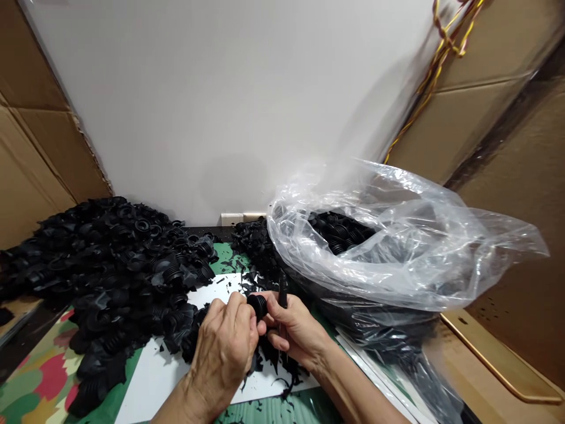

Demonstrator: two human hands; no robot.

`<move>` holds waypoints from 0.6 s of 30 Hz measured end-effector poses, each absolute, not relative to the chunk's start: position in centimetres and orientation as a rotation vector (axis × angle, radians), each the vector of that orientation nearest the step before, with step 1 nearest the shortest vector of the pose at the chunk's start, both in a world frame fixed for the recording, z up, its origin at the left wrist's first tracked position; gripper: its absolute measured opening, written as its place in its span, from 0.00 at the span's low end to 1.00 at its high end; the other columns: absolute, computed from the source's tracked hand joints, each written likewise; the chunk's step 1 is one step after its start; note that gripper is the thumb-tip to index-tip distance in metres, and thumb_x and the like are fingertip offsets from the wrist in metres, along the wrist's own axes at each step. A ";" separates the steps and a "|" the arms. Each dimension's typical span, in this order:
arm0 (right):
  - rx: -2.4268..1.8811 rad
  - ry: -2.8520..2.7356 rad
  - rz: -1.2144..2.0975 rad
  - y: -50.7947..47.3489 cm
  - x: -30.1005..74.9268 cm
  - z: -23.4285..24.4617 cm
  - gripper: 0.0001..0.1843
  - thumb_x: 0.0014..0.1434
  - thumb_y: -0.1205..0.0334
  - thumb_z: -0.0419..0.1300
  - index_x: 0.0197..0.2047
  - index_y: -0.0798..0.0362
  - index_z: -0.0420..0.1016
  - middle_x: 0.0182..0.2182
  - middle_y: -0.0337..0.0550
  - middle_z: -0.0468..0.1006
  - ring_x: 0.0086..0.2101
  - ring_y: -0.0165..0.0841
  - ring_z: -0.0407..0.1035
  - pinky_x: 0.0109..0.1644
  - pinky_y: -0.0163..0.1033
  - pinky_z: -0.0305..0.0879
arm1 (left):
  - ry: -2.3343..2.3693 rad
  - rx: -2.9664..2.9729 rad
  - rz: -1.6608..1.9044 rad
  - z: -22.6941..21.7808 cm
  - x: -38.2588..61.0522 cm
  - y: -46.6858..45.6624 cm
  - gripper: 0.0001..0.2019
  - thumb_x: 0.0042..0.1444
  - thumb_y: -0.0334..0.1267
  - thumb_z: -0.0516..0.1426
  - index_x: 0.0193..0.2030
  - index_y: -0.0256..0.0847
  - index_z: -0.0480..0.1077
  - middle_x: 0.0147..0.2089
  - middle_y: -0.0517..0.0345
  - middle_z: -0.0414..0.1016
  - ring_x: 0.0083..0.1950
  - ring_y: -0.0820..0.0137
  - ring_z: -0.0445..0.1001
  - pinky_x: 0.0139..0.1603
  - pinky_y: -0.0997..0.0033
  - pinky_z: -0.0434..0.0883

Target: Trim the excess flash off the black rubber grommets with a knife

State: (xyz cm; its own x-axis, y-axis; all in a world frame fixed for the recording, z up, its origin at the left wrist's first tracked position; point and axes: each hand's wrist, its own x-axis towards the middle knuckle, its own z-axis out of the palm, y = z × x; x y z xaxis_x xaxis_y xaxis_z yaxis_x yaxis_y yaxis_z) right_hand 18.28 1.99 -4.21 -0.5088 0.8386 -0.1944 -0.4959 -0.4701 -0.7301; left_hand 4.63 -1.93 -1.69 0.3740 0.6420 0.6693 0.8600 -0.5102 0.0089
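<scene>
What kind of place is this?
It looks like a small workshop for trimming rubber parts. A heap of black ribbed rubber boots lies near a clear plastic bag of more, and the left hand and right hand hold one boot over black scraps.

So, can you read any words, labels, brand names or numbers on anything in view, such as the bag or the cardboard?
No readable text anywhere in view.
The clear plastic bag, brown cardboard sheets, cream wall socket plate, black rubber bellows boot and slim black tool show no legible marks; any moulded lettering on the rubber would be too small to read.
</scene>
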 end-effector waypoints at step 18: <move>-0.862 -0.722 1.972 1.7 17.5 -4.1 0.30 0.31 0.45 0.74 0.24 0.56 0.64 0.14 0.31 0.64 0.15 0.19 0.53 0.14 0.24 0.40 | -1.440 -2.485 -1.027 -2.0 4.1 -1.8 0.11 0.58 0.25 0.49 0.31 0.39 0.69 0.30 0.55 0.70 0.29 0.67 0.63 0.30 0.68 0.62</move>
